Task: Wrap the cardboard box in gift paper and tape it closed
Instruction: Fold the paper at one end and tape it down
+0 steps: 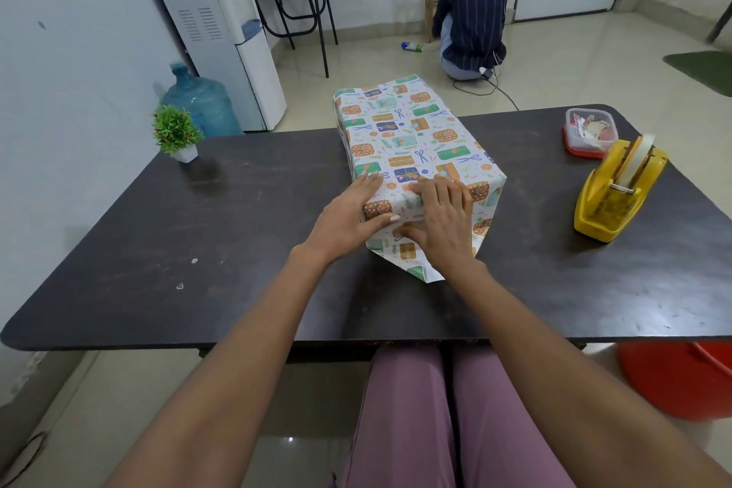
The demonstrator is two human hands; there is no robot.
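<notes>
Patterned gift paper (412,139), white with small orange, green and blue parcels printed on it, covers the long rectangular box (420,186) that lies lengthwise in the middle of the dark brown table (198,234), its far end reaching past the table's far edge. None of the cardboard shows under the paper. At the near end a loose flap of paper (412,261) lies flat on the tabletop and runs to a point toward the person.

Both bare hands rest on the near end of the box. The left hand (348,218) lies palm down over the near left corner, fingers close together and stretched flat on the top face, thumb pressed along the end face. The right hand (443,218) sits just beside it, almost touching, with its fingers bent over the top edge and held side by side, thumb pushing the folded paper against the end face. Neither hand pinches anything; both press the paper down.

To the right, well apart from the box, stands a yellow plastic tape dispenser (614,194) with a roll of tape in it. Behind it is a clear plastic container with a red base (588,131). Near the far left corner stands a small green artificial plant in a white pot (176,133).
</notes>
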